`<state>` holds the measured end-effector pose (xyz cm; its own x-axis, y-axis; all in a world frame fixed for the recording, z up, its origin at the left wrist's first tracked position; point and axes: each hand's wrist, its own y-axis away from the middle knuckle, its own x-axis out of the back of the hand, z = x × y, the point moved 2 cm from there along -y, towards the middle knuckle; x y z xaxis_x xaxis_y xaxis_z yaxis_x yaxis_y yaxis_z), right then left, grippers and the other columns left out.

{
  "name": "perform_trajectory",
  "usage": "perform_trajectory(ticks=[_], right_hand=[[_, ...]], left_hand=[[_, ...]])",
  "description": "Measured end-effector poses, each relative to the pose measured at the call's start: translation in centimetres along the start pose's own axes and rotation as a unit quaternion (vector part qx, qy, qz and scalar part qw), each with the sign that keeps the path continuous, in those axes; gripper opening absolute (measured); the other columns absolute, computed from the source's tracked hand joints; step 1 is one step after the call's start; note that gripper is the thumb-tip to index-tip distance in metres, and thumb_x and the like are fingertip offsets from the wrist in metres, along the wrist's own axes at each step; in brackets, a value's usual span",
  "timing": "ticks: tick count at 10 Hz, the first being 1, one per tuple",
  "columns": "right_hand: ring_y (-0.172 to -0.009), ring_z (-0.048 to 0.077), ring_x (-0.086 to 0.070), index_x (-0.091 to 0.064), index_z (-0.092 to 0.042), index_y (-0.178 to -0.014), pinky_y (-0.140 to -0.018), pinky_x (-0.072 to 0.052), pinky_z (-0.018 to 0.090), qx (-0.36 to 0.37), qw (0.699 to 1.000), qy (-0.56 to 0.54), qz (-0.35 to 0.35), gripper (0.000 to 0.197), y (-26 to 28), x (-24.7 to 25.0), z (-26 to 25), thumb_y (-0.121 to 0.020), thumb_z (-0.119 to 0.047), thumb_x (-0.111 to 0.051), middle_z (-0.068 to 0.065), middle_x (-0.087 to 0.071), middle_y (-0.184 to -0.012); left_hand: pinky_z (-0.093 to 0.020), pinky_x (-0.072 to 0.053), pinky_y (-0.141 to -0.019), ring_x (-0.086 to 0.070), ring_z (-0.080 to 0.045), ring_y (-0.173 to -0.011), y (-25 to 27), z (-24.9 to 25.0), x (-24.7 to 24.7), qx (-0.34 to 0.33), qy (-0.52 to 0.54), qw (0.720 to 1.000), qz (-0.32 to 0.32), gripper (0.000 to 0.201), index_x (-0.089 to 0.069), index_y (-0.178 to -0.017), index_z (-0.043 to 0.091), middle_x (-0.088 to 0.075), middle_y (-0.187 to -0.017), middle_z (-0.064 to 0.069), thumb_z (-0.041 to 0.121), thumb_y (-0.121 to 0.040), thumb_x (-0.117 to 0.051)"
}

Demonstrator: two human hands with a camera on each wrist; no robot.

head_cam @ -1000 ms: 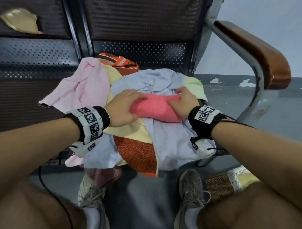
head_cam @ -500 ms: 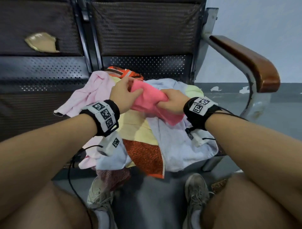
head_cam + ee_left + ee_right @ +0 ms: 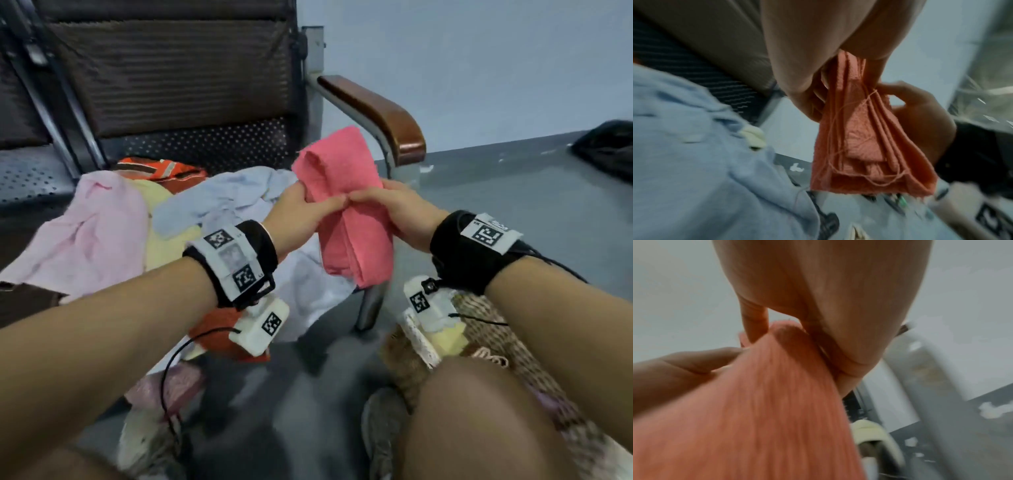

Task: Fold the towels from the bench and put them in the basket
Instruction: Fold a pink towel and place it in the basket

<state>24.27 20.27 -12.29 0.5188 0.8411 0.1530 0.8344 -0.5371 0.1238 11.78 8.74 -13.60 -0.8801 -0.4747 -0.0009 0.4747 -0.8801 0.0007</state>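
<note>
Here, towel: the folded pink towel (image 3: 346, 212) is hanging lifted off the bench (image 3: 191, 144), right of the pile, probably so its stacked layers stay aligned.
Left hand: the left hand (image 3: 301, 212) is pinching the towel's middle from the left, fingers curled round it.
Right hand: the right hand (image 3: 397, 212) is gripping it opposite, fingertips meeting the left's.
Basket: the woven basket (image 3: 479, 329) is waiting near right, below the right wrist, apparently next.
Pile: unfolded towels (image 3: 102, 226) are lying heaped on the seat at left.
</note>
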Motion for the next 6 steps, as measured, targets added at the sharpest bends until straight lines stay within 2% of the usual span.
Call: perform_trajectory(ticks=[1,2,3,4,5,6], right_hand=[[-0.089,0.02,-0.073,-0.077,-0.017,-0.093,-0.086,-0.058,0.035,-0.035,0.997,-0.022,0.066,0.021,3.7,6.0,3.6,-0.077,-0.027,-0.068,0.006,-0.077,-0.097],[-0.082,0.015,-0.074,-0.081,-0.025,-0.084,-0.077,-0.059,0.028,-0.088,0.986,-0.045,0.137,0.015,7.9,11.0,7.6,-0.078,-0.03,-0.068,0.0,-0.078,-0.091],[-0.089,0.017,-0.074,-0.077,-0.021,-0.1,-0.083,-0.056,0.033,-0.168,0.959,-0.07,0.218,0.025,11.1,15.1,13.1,-0.083,-0.035,-0.065,0.001,-0.078,-0.099],[-0.089,0.018,-0.075,-0.065,-0.018,-0.117,-0.077,-0.058,0.033,-0.266,0.911,-0.153,0.275,0.027,12.7,16.9,19.3,-0.097,-0.033,-0.055,0.004,-0.077,-0.103],[-0.119,0.036,-0.061,-0.054,-0.013,-0.133,-0.104,-0.046,0.055,-0.354,0.853,-0.254,0.289,0.04,12.6,17.0,24.8,-0.101,-0.036,-0.047,0.017,-0.064,-0.128],[-0.128,0.037,-0.052,-0.052,-0.007,-0.137,-0.111,-0.039,0.054,-0.418,0.801,-0.31,0.295,0.049,11.3,16.7,28.9,-0.101,-0.039,-0.046,0.02,-0.057,-0.136]], left_hand=[[-0.041,-0.056,-0.096,-0.071,-0.018,-0.104,-1.2,-1.9,-7.1,-0.034,-0.041,0.997,-0.056,0.034,-0.067,-0.12,0.009,-0.074,-0.113,-0.006,0.016,-0.087,-0.075],[-0.042,-0.056,-0.095,-0.071,-0.018,-0.102,-2.8,-4.9,-14.0,-0.004,-0.055,0.992,-0.112,0.035,-0.071,-0.115,0.013,-0.075,-0.109,-0.003,0.027,-0.083,-0.079],[-0.029,-0.056,-0.079,-0.072,-0.011,-0.087,-4.7,-8.9,-20.5,0.059,-0.112,0.975,-0.184,0.019,-0.072,-0.098,0.021,-0.076,-0.101,0.001,0.033,-0.084,-0.078],[-0.024,-0.053,-0.066,-0.068,-0.014,-0.079,-6.9,-14.0,-26.1,0.14,-0.181,0.95,-0.21,0.023,-0.068,-0.105,0.014,-0.072,-0.104,-0.007,0.029,-0.089,-0.073],[-0.027,-0.044,-0.066,-0.06,-0.025,-0.08,-8.8,-19.0,-29.7,0.176,-0.303,0.906,-0.239,0.027,-0.064,-0.106,0.01,-0.066,-0.1,-0.01,0.034,-0.094,-0.062],[-0.036,-0.047,-0.087,-0.056,-0.024,-0.095,-9.9,-22.0,-31.8,0.177,-0.404,0.859,-0.261,0.035,-0.061,-0.123,0.006,-0.063,-0.124,-0.016,0.028,-0.098,-0.054]])
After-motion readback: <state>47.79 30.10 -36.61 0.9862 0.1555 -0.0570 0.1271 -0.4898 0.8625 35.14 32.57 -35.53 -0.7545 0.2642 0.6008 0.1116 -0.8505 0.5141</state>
